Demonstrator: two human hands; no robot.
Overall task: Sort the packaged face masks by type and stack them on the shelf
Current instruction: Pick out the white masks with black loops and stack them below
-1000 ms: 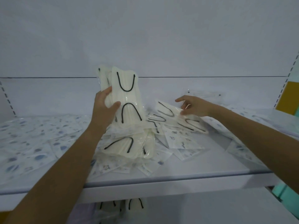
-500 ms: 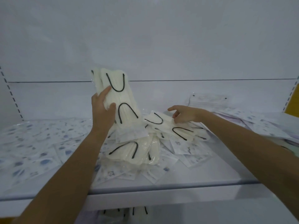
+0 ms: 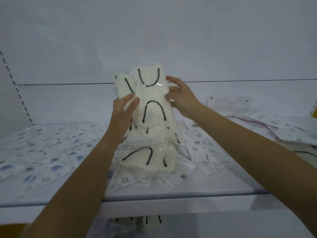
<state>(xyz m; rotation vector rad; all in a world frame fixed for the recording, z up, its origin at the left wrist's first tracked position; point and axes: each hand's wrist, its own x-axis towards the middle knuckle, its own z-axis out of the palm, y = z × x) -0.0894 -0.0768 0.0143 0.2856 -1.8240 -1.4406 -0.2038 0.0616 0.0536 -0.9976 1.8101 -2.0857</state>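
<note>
Head view: your left hand (image 3: 126, 107) grips a bundle of cream masks (image 3: 154, 93) upright above the shelf (image 3: 171, 205), thumb across its front. Your right hand (image 3: 181, 98), fingers spread, touches the bundle's right edge.
— How far along am I?
— Early, I'd judge. More cream packs (image 3: 149, 157) lie heaped under the bundle, and printed packs (image 3: 42, 152) lie scattered either side, unstacked. The lower packs (image 3: 145, 222) under the shelf are cut off, and the pale pack (image 3: 228, 103) at back right is perhaps a third type; too dim to say.
</note>
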